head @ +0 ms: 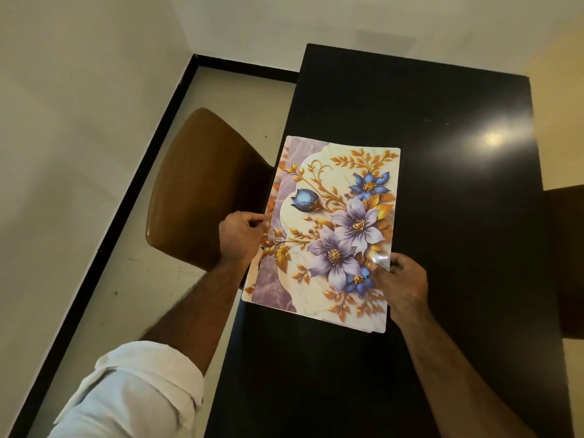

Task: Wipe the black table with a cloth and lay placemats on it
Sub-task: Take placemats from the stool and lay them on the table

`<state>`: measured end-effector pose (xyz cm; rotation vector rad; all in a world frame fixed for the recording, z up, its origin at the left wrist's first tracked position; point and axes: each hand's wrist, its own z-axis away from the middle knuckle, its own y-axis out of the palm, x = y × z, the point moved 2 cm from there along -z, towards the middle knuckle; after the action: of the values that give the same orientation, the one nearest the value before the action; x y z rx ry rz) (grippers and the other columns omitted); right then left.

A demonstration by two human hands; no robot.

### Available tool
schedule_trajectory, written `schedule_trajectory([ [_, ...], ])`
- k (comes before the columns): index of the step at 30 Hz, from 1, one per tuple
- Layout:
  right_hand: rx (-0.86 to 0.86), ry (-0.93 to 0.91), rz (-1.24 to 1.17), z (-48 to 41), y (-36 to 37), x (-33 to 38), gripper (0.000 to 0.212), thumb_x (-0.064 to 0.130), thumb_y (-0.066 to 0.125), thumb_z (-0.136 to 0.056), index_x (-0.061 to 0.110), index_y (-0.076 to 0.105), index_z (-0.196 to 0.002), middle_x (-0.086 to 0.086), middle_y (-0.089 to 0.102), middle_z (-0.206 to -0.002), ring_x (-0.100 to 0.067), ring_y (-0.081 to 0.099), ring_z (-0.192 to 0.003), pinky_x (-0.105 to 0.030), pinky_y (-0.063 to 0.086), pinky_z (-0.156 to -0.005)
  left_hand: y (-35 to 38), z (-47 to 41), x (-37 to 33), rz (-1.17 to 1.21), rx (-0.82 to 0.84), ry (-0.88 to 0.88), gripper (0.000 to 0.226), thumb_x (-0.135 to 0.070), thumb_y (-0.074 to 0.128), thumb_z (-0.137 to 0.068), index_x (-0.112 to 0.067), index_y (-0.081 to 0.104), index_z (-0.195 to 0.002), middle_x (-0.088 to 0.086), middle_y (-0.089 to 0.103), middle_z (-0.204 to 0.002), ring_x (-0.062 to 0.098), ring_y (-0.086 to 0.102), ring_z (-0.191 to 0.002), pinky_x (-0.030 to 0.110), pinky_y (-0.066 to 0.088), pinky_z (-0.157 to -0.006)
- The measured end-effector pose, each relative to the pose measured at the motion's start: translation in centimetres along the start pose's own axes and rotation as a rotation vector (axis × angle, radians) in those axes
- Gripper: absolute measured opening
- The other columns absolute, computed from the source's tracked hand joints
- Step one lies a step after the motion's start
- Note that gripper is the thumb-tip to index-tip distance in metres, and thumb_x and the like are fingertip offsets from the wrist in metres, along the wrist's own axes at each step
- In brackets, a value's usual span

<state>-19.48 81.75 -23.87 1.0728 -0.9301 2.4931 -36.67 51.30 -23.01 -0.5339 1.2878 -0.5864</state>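
Note:
A glossy placemat [328, 222] printed with purple and blue flowers and gold leaves hangs over the left part of the black table [442, 216]. Its left edge reaches past the table's edge. My left hand [241, 237] pinches the mat's left edge near the middle. On the right edge, close to the near corner, my right hand [401, 282] grips the mat with the thumb on top. A second sheet's edge shows under the near right corner, so I may hold more than one mat. No cloth is in view.
A brown chair [202, 184] stands at the table's left side, its seat partly under the table. Another brown chair [568, 260] shows at the right edge. White walls with a black skirting [151, 147] close in on the left and behind. A lamp glare lies on the tabletop.

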Motion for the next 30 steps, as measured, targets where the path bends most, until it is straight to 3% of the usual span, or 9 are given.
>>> schedule_trajectory([
  [6,-0.009,-0.038,0.038,0.3,0.1,0.7,0.03,0.02,0.094,-0.089,0.024,0.083,-0.118,0.006,0.083,-0.095,-0.018,0.083,-0.087,-0.052,0.071,-0.083,-0.2,0.0,0.3,0.011,-0.014,-0.021,0.021,-0.022,0.083,-0.1,-0.011,0.087,-0.118,0.003,0.086,-0.109,0.014,0.081,-0.089,0.023,0.063,-0.074],
  [12,-0.04,-0.087,0.111,0.3,0.1,1.1,0.029,0.021,0.091,-0.092,0.023,0.083,-0.12,0.016,0.077,-0.088,-0.008,0.077,-0.086,-0.048,0.069,-0.084,-0.4,-0.4,1.0,0.048,-0.005,-0.057,0.023,-0.02,0.086,-0.098,-0.012,0.086,-0.119,0.003,0.086,-0.109,-0.001,0.072,-0.08,0.021,0.06,-0.072],
  [18,-0.075,-0.118,0.159,0.1,0.3,1.0,0.021,0.018,0.089,-0.094,0.023,0.085,-0.113,0.021,0.074,-0.082,-0.001,0.072,-0.08,-0.028,0.06,-0.07,-0.3,-0.8,1.0,0.053,-0.002,-0.071,0.023,-0.02,0.088,-0.096,-0.013,0.086,-0.118,0.002,0.085,-0.106,-0.002,0.072,-0.077,0.016,0.058,-0.068],
  [26,-0.083,-0.089,0.18,0.0,0.8,1.0,0.019,0.017,0.088,-0.094,0.021,0.084,-0.113,0.022,0.071,-0.083,0.0,0.069,-0.079,-0.021,0.049,-0.064,-0.4,-1.2,1.3,0.065,0.006,-0.067,0.024,-0.022,0.09,-0.094,-0.013,0.087,-0.116,0.001,0.085,-0.105,0.005,0.077,-0.083,0.027,0.065,-0.076],
  [30,-0.086,-0.095,0.17,0.2,0.9,1.0,0.019,0.018,0.088,-0.094,0.022,0.084,-0.112,0.021,0.072,-0.083,0.0,0.069,-0.079,-0.024,0.056,-0.067,-0.4,-1.2,1.6,0.082,0.021,-0.096,0.025,-0.024,0.09,-0.093,-0.015,0.087,-0.116,0.0,0.085,-0.105,0.011,0.08,-0.087,0.041,0.07,-0.084],
])
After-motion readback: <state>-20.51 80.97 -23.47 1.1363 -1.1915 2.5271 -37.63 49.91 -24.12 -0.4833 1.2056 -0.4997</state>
